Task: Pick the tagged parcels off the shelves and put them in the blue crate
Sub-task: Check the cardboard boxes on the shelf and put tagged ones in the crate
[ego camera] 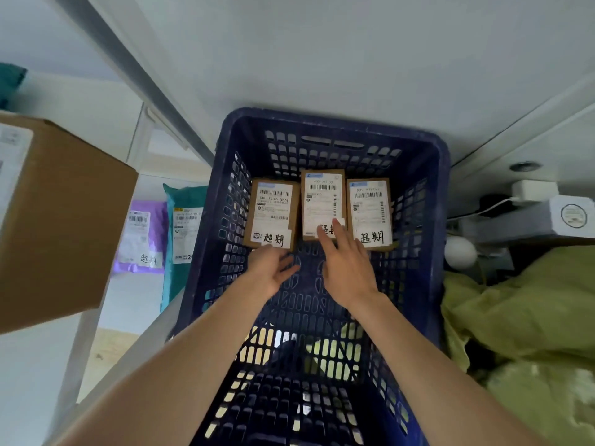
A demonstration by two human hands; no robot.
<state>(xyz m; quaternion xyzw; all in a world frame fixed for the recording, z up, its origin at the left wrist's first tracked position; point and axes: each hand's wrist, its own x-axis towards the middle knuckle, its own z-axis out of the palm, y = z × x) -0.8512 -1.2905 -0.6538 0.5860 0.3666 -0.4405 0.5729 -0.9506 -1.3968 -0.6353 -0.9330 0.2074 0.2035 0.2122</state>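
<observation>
Head view looks down into the blue crate (pixel 322 120), where three small cardboard parcels lie flat, side by side, against its far wall: the left parcel (pixel 273 214), the middle parcel (pixel 323 201) and the right parcel (pixel 370 210). Each carries a handwritten tag at its near end, so that much of the picking looks done.

The right hand (pixel 347 272) reaches in with straight fingers, its tips resting on the middle parcel's tag and gripping nothing. The left hand (pixel 270 272) sits just at the near edge of the left parcel, fingers relaxed and empty; whether it touches the parcel cannot be told.

On the shelf to the left a purple mailer (pixel 140 236) shows a similar handwritten tag, so at least one pick seems to remain. The teal mailer (pixel 182 233) beside it has a label, but its tag is too cut off to judge. A large cardboard box (pixel 58 220) sits nearer; no tag is legible on it.
</observation>
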